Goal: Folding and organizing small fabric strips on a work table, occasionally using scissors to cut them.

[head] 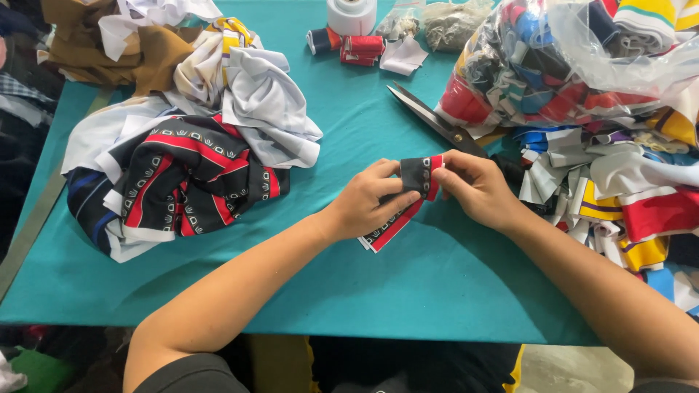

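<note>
My left hand (pixel 368 198) and my right hand (pixel 477 188) meet over the middle of the teal table (pixel 408 291). Together they pinch a narrow black, red and white knitted fabric strip (pixel 416 177), folded upright between the fingertips. Its loose end (pixel 386 231) trails down under my left hand onto the table. Both forearms reach in from the near edge.
Large black scissors (pixel 437 122) lie just beyond my hands. A heap of black, red and white fabric (pixel 182 167) sits at left, brown cloth (pixel 109 44) behind it. A clear plastic bag of coloured strips (pixel 568 65) and loose strips (pixel 626 189) fill the right. Rolled strips (pixel 349 45) and a white roll (pixel 351 14) stand far back.
</note>
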